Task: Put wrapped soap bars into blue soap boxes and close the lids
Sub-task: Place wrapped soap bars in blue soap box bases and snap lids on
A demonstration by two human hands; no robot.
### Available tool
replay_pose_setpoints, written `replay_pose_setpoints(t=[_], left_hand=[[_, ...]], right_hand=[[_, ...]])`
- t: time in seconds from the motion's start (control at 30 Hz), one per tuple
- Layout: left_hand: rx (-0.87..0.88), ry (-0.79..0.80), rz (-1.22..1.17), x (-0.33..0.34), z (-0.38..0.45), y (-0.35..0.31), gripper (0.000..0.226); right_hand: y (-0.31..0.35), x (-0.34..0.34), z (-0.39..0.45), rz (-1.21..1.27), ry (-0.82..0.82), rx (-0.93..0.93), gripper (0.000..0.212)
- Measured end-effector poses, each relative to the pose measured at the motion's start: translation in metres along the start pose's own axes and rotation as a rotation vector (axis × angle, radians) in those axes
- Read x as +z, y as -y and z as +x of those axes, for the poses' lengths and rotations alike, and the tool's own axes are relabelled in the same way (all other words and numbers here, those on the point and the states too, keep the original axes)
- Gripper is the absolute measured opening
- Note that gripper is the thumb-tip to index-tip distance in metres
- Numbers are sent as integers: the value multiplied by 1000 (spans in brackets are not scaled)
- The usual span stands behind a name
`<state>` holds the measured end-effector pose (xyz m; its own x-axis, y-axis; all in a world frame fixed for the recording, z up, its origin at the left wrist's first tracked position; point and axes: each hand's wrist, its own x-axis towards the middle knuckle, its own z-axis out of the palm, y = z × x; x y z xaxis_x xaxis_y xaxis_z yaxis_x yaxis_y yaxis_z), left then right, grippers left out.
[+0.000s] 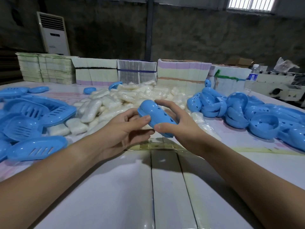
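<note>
1. At nine o'clock on the table (165, 187) lies a heap of blue trays (33, 123), slotted and open.
2. The left hand (122, 131) curls its fingers round one end of a blue soap box (155, 116), thumb pressing on top.
3. The right hand (175, 123) grips the other end, thumb underneath. Closing looks to be the step; next, I'd guess, a firm squeeze.
4. Wrapped soap bars (115, 100) pile at twelve o'clock; lids (247, 111) at three.

Soap box (156, 116): blue plastic, smooth, glossy. Loose lids (38, 148) and bases (264, 128): same glossy blue plastic. Soap bars (90, 109): clear crinkled film wrap. Desk (115, 195): smooth, faintly sheened white panels. Stacked cartons (183, 73): matt paper.
</note>
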<state>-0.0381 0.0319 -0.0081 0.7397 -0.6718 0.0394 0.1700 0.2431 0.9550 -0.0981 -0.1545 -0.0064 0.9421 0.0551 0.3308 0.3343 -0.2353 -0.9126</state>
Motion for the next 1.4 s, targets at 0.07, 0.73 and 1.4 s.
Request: replay_pose_setpoints(t=[0.07,0.73,1.4], left_hand=[[-1,-26,-59,1,1,1,66],[33,-76,-118,4,-1,4,42],[68,-69,-100,3,-2,4,58]], right_hand=[[-2,0,1,43,17,15,68],[-8,-1,2,16,19,18,63],[2,2,-2,-106,-17,-18,52]])
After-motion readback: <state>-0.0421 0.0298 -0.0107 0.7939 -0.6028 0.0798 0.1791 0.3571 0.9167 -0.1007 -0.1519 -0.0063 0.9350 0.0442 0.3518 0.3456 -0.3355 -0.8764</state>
